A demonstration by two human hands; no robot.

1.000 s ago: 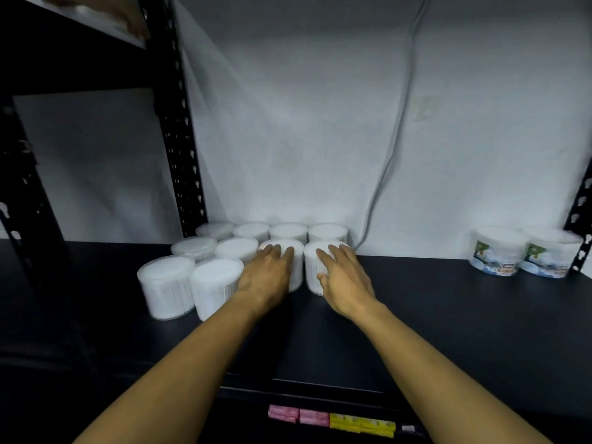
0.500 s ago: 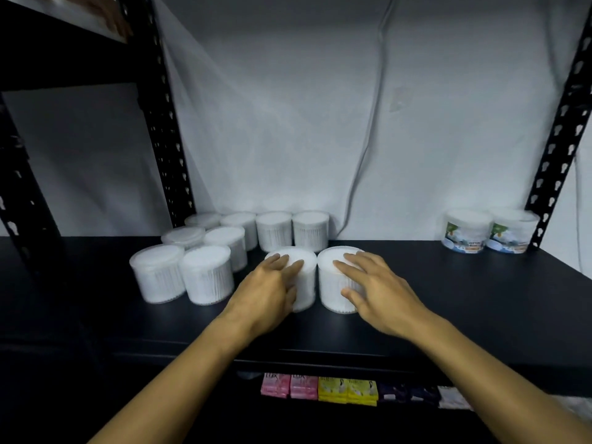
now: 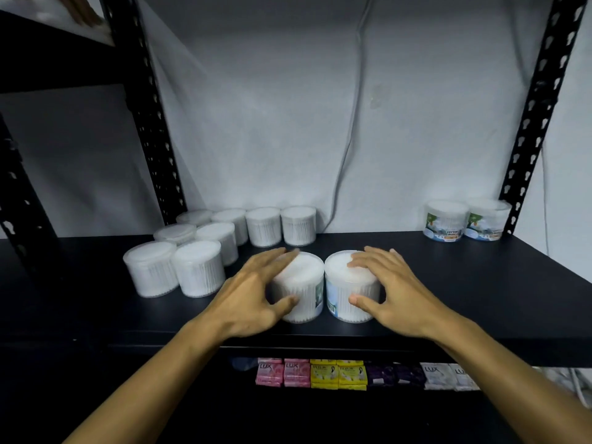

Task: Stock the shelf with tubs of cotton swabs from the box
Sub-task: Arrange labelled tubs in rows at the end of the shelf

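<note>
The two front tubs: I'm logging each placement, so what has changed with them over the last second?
Both hands, left hand and right hand, drew their tubs, left tub and right tub, back toward the shelf's front edge, gripping them. The other tubs stayed put.

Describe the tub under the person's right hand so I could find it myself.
Look along the front of the black shelf, right of the cluster of plain tubs. Two tubs stand side by side; it is the right one, gripped by the right hand, its pale blue label facing left.
</note>
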